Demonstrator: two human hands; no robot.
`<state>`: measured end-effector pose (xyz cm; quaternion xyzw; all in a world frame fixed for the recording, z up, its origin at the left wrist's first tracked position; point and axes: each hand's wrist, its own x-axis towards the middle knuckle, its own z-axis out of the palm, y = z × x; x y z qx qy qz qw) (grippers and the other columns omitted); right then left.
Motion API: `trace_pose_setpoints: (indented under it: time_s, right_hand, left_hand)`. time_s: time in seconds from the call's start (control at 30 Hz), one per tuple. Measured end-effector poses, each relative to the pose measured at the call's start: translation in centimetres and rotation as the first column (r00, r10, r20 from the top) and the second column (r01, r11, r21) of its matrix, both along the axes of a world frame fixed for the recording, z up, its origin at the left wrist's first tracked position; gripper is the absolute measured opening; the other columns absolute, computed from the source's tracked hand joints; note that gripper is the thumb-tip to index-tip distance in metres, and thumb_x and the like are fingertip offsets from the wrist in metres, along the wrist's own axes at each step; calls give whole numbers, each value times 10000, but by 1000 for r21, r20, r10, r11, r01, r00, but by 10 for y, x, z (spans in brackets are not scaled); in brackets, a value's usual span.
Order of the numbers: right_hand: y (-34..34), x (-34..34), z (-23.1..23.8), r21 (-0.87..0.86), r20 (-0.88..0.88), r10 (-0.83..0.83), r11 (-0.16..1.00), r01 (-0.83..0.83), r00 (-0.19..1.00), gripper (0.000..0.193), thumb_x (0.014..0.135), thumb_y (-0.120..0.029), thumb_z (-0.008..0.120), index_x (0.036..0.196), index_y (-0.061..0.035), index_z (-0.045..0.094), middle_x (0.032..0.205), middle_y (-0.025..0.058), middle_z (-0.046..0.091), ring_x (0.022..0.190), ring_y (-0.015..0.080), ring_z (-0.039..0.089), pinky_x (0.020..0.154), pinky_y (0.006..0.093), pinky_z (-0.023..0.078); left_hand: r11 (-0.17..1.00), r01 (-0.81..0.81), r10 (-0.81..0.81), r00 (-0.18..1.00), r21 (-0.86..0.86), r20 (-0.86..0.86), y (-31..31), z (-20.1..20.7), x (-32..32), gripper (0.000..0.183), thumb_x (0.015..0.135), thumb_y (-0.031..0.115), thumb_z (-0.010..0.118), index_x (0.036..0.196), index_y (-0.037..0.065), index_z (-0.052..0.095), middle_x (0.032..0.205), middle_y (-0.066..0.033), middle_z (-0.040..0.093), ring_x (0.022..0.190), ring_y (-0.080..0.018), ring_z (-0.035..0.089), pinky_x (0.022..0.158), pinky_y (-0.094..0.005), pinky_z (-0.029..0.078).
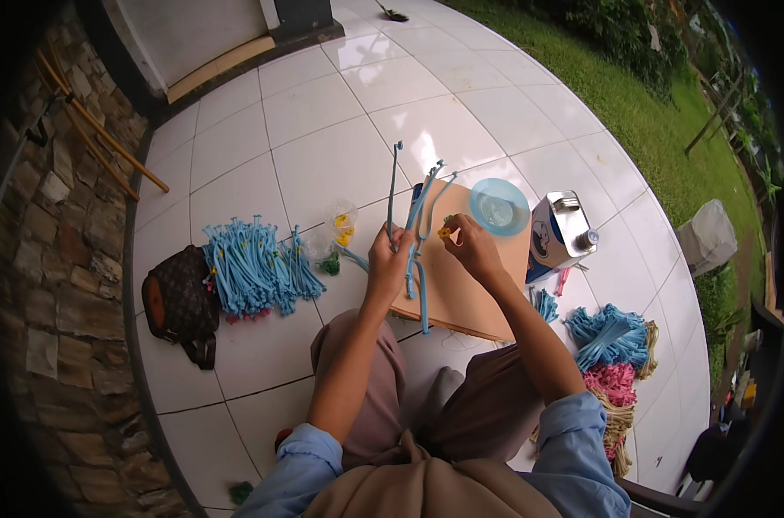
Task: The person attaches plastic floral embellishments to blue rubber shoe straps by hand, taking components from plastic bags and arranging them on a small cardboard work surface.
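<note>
My left hand (387, 261) is closed around several thin light-blue straps (423, 216) with looped ends, held upright over a tan board (487, 298). Some ends hang below the fist. To their right, the fingertips of my right hand (477, 247) pinch a small yellow piece (445, 233); its exact kind is too small to tell. The right hand is close to the straps but apart from them. Beyond it, a translucent blue bowl (523, 226) sits at the board's far right corner.
A metal can (565, 226) stands right of the board. Bundled blue straps (252, 268) lie left beside a brown bag (183, 298); more blue (612, 337) and pink bundles (610, 380) lie right. A clear plastic bag (344, 216) with yellow bits and a green clump (330, 264) are near.
</note>
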<state>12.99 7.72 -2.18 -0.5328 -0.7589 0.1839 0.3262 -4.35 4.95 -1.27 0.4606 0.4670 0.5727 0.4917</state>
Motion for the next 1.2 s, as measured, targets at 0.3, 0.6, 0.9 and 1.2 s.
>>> trace_pose_setpoints:
  time_s: [0.3, 0.6, 0.9, 1.2]
  right_hand:
    - [-32, 7, 73, 3, -591, -91, 993, 115, 802, 168, 771, -19, 621, 916, 3, 539, 768, 53, 605, 651, 97, 575, 574, 221, 477]
    - [-52, -9, 69, -198, -766, -79, 973, -117, 638, 143, 781, -41, 634, 864, 15, 532, 769, 74, 594, 643, 117, 579, 588, 228, 486]
    - [-58, -13, 74, 88, -469, -45, 991, 98, 882, 130, 776, -21, 619, 886, -10, 551, 820, 83, 586, 671, 167, 591, 612, 259, 502]
    - [-53, -9, 68, 501, -29, 142, 859, -108, 989, 248, 659, 64, 638, 869, -45, 565, 857, 75, 527, 672, 193, 565, 548, 296, 463]
  left_hand:
    - [997, 38, -33, 997, 61, -74, -8, 9, 5, 305, 834, 124, 580, 699, 125, 306, 729, -4, 515, 511, -2, 336, 442, -173, 266]
    - [988, 139, -146, 982, 63, 116, -17, 30, 13, 341, 809, 134, 625, 687, 98, 309, 785, -65, 589, 672, -66, 483, 620, -207, 415]
    - [984, 173, -175, 951, 30, 253, -17, 33, 12, 363, 784, 66, 643, 699, 115, 293, 801, -83, 591, 665, -49, 497, 608, -186, 429]
    - [968, 250, -241, 921, 7, 306, -17, 36, 16, 303, 816, 111, 613, 714, 122, 329, 775, -52, 593, 560, 5, 402, 491, -139, 314]
